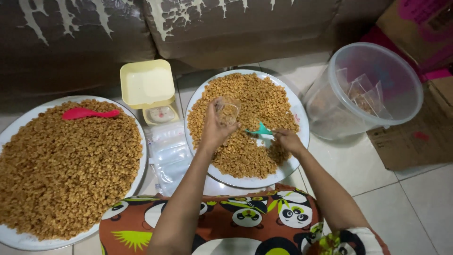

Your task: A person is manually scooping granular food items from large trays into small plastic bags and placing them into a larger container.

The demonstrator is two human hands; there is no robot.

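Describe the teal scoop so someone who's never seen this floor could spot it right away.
Find the round white tray of brown snacks nearest the clear tub. The teal scoop lies on those snacks, in the right hand. The only other scoop is red and lies alone on the left tray.

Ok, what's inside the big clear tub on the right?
The clear tub holds a few small clear packets, some showing brown snack bits like those on the tray. How many lie at the bottom cannot be told: the cloudy wall blurs them.
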